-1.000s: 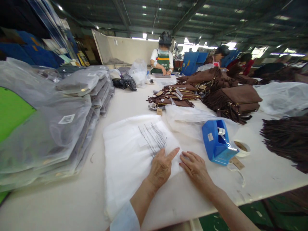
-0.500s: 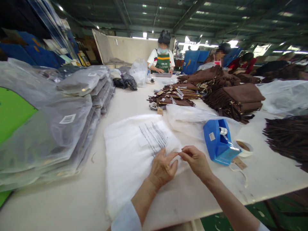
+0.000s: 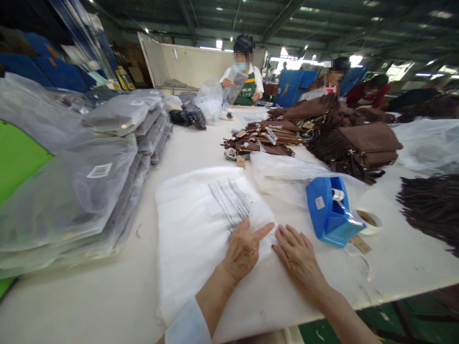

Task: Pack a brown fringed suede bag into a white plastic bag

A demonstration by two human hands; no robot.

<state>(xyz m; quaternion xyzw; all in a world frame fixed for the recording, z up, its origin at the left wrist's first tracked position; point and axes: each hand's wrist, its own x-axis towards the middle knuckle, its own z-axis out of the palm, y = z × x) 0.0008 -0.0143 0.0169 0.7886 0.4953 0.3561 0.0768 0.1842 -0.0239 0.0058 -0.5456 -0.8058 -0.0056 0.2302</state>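
Note:
A white translucent bag [image 3: 190,239] printed with dark lines of text lies flat on the table in front of me. My left hand [image 3: 244,248] rests on its right part, below the printing, with the index finger stretched to the right. Just beyond that fingertip, at the bag's right edge, my right hand [image 3: 296,251] lies palm down with its fingers extended. Neither hand grips anything. To the right stands a blue tape dispenser [image 3: 327,210], beside a tape roll [image 3: 376,223] and a brown tag [image 3: 361,243] with a white string.
Stacked grey items in clear bags [image 3: 107,191] fill the left side of the white table [image 3: 89,306]. Brown fringed handbags [image 3: 362,143] are piled at the back right, near crumpled clear plastic [image 3: 283,174]. Across the table a co-worker [image 3: 247,86] holds up a clear bag.
My right hand has let go of the bag's edge, opened its fingers and flattened. My left index finger has straightened. The co-worker opposite has raised a clear bag.

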